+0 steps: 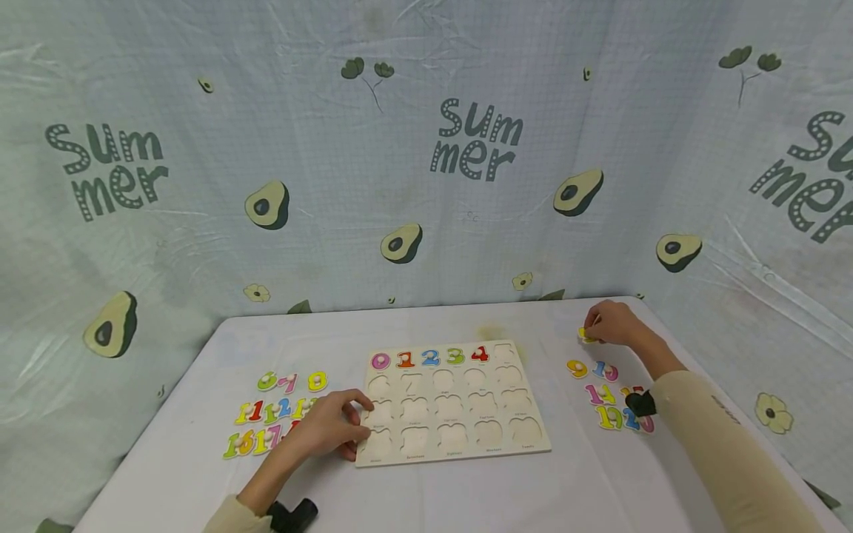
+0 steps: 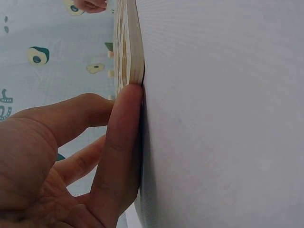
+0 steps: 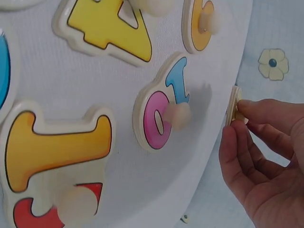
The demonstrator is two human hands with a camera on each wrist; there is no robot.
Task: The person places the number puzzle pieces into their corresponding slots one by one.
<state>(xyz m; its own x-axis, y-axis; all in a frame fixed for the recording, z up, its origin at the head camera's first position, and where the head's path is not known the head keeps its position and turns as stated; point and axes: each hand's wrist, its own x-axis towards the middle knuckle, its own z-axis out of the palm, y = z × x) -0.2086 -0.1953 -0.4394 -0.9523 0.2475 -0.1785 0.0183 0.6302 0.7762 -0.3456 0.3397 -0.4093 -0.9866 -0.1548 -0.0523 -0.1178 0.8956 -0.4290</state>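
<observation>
A wooden number puzzle board [image 1: 460,437] lies on the table, with the colored pieces 0 to 4 seated in its top row. My left hand [image 1: 332,423] holds the board's left edge; in the left wrist view, fingers [image 2: 121,123] touch the edge and reach over the top. At the far right, my right hand [image 1: 614,323] pinches a small yellow number piece [image 1: 586,336] by thumb and fingers. The right wrist view shows this piece [image 3: 232,105] edge-on, so its digit is hidden. Nearby lie the 9 piece [image 1: 577,369] and the 10 piece [image 3: 156,118].
Left of the board lie several number pieces [image 1: 252,411], partly covered by the left hand. More pieces [image 1: 603,394] lie right of the board under the right forearm, each with a round knob. A printed curtain [image 1: 466,244] hangs behind the table.
</observation>
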